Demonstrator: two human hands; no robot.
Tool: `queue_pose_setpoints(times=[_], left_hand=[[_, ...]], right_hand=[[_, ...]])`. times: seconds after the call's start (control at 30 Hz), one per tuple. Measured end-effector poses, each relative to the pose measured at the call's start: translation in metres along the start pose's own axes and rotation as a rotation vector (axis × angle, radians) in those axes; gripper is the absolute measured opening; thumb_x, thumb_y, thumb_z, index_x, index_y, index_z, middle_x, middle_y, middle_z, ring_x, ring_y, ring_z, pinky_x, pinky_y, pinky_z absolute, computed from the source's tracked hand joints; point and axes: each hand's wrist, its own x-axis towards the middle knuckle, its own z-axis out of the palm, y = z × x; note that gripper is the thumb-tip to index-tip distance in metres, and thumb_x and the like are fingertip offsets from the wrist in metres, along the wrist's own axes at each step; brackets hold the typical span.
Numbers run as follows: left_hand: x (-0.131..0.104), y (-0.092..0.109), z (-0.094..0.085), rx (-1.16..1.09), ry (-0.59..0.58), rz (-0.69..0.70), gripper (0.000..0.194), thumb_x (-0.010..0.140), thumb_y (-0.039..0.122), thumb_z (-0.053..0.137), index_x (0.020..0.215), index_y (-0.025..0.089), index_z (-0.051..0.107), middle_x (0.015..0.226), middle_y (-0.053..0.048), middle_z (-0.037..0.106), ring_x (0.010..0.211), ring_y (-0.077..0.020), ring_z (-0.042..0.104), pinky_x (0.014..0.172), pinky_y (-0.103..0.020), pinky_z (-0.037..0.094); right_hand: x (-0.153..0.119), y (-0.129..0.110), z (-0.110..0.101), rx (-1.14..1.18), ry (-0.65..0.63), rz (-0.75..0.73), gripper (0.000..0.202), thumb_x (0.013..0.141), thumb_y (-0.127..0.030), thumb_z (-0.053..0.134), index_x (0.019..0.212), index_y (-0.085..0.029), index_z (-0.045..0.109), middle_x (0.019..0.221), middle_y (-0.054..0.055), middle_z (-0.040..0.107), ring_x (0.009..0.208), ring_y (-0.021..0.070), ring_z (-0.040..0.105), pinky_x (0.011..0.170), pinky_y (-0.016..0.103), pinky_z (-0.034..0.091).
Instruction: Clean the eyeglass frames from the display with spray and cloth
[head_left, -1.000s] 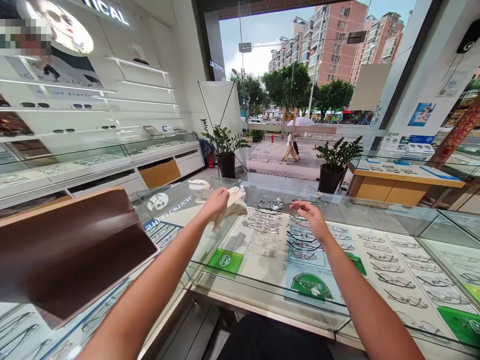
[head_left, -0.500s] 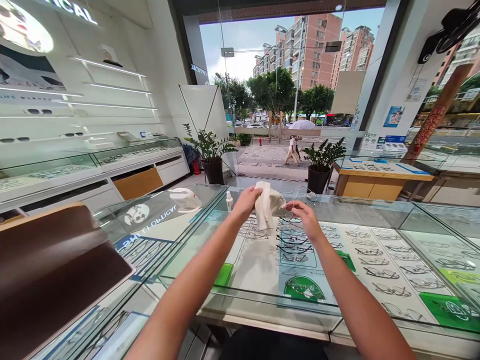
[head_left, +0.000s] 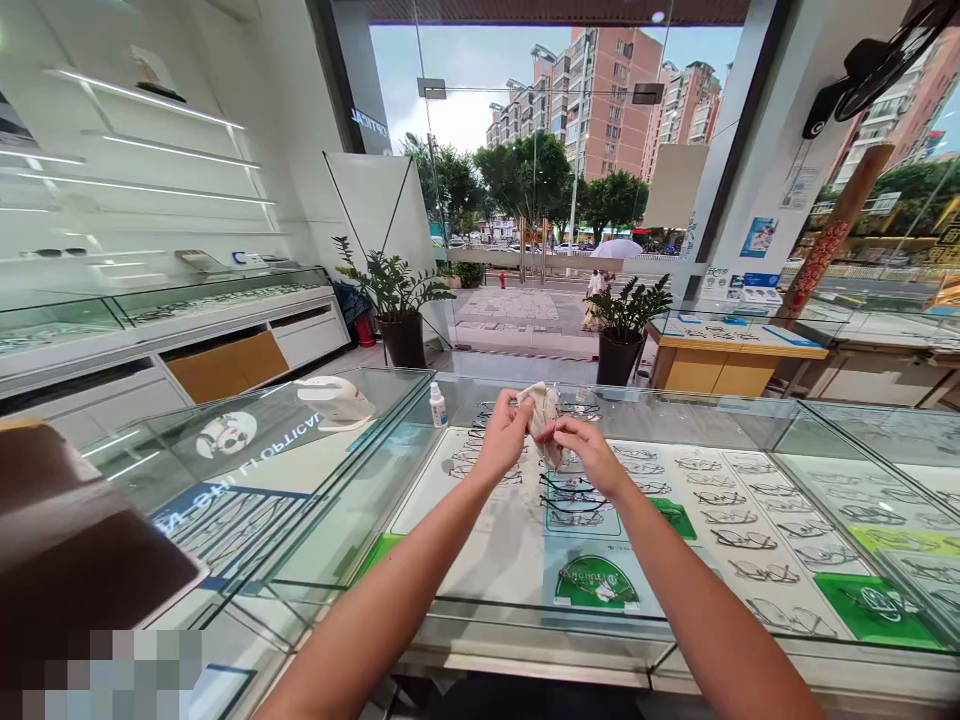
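My left hand [head_left: 506,435] is closed around a bunched, cream-coloured cloth [head_left: 546,400] held above the glass counter. Against the cloth's right side, my right hand [head_left: 583,450] pinches what looks like a thin-framed pair of glasses, mostly hidden by cloth and fingers. Both hands nearly meet. Under them, inside the display case [head_left: 487,540], lie rows of eyeglass frames [head_left: 576,500]. A small white spray bottle [head_left: 438,405] stands upright on the glass, left of my left hand.
A white device [head_left: 337,402] sits on the left counter. A dark brown panel [head_left: 82,540] juts in at the lower left. More glasses [head_left: 744,538] fill the case on the right. Potted plants [head_left: 401,335] stand beyond the counter, before the glass shopfront.
My right hand has moved left and down onto the cloth, which is now bunched up instead of hanging loose. The view has turned slightly right.
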Motion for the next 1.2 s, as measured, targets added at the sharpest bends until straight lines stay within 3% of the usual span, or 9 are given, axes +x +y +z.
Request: queue_pose_setpoints(times=[0.2, 0.4, 0.6, 0.8, 0.97, 1.1, 1.2], left_hand=[[-0.005, 0.000, 0.001, 0.022, 0.013, 0.099, 0.046, 0.091, 0.065, 0.065, 0.095, 0.025, 0.043, 0.061, 0.007, 0.053, 0.052, -0.0112, 0.046, 0.054, -0.024, 0.034], [-0.003, -0.001, -0.002, 0.004, 0.016, 0.091, 0.050, 0.090, 0.067, 0.066, 0.095, 0.026, 0.039, 0.060, 0.009, 0.048, 0.050, -0.0116, 0.044, 0.053, -0.024, 0.032], [-0.008, 0.010, 0.003, -0.009, 0.004, 0.123, 0.049, 0.089, 0.066, 0.068, 0.093, 0.025, 0.041, 0.063, 0.008, 0.047, 0.055, -0.0116, 0.045, 0.056, -0.025, 0.035], [-0.018, 0.024, 0.010, 0.034, -0.069, 0.216, 0.045, 0.089, 0.060, 0.072, 0.090, 0.021, 0.050, 0.103, -0.005, 0.070, 0.076, -0.0126, 0.057, 0.070, -0.025, 0.044], [-0.021, 0.028, 0.009, 0.075, -0.006, 0.262, 0.050, 0.097, 0.065, 0.058, 0.095, 0.016, 0.070, 0.123, -0.014, 0.072, 0.103, -0.0218, 0.067, 0.086, -0.031, 0.049], [-0.021, 0.029, 0.010, -0.087, 0.006, 0.188, 0.041, 0.082, 0.052, 0.084, 0.092, 0.018, 0.062, 0.110, -0.008, 0.072, 0.078, -0.0135, 0.064, 0.068, -0.024, 0.047], [-0.019, 0.031, 0.008, -0.233, -0.082, 0.071, 0.055, 0.075, 0.046, 0.091, 0.110, 0.021, 0.055, 0.095, -0.002, 0.071, 0.065, -0.0097, 0.059, 0.060, -0.021, 0.043]], right_hand=[[0.000, 0.002, 0.002, -0.040, 0.027, -0.033, 0.036, 0.100, -0.051, 0.057, 0.092, -0.024, 0.080, 0.097, 0.005, 0.076, 0.098, 0.0243, 0.065, 0.096, 0.037, 0.048], [-0.001, -0.001, 0.002, -0.059, 0.011, -0.048, 0.036, 0.101, -0.051, 0.057, 0.093, -0.024, 0.080, 0.097, 0.005, 0.076, 0.099, 0.0248, 0.065, 0.097, 0.038, 0.046], [-0.002, -0.002, 0.005, -0.073, 0.013, -0.029, 0.037, 0.101, -0.052, 0.055, 0.092, -0.024, 0.077, 0.096, 0.004, 0.075, 0.098, 0.0242, 0.063, 0.096, 0.037, 0.044], [-0.005, -0.006, 0.008, -0.077, 0.035, -0.048, 0.039, 0.102, -0.053, 0.055, 0.093, -0.021, 0.074, 0.095, 0.005, 0.072, 0.095, 0.0226, 0.061, 0.092, 0.035, 0.044], [-0.008, -0.013, 0.011, -0.098, 0.004, -0.069, 0.041, 0.103, -0.054, 0.053, 0.097, -0.021, 0.076, 0.100, 0.005, 0.074, 0.102, 0.0235, 0.062, 0.098, 0.036, 0.043], [-0.009, -0.016, 0.013, -0.085, -0.048, -0.083, 0.040, 0.104, -0.055, 0.052, 0.100, -0.022, 0.076, 0.105, 0.006, 0.074, 0.106, 0.0242, 0.063, 0.103, 0.037, 0.043], [-0.009, -0.015, 0.012, -0.055, -0.081, -0.093, 0.039, 0.104, -0.054, 0.052, 0.101, -0.022, 0.075, 0.109, 0.007, 0.074, 0.112, 0.0251, 0.063, 0.107, 0.039, 0.042]])
